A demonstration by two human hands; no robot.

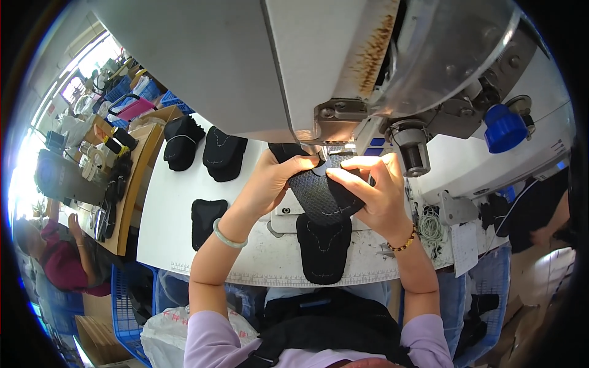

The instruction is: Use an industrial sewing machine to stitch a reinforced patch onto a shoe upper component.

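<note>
Left hand [270,181]: left side of black fabric piece [318,193] pinched, thumb uppermost. Right hand [380,193]: right side grasped, fingertips pressed on upper face. Piece held beneath head of sewing machine [215,67], over worktop [261,260]. Judged light, padded, pliable, not slippery; best taken by both side edges, clear of needle area. Second black piece [323,257] laid nearer body; stacked black pieces [225,156] placed farther left.

Sewing machine [202,67] cut off by upper edge; black textured piece [317,195] partly hidden under fingers [352,183].
</note>
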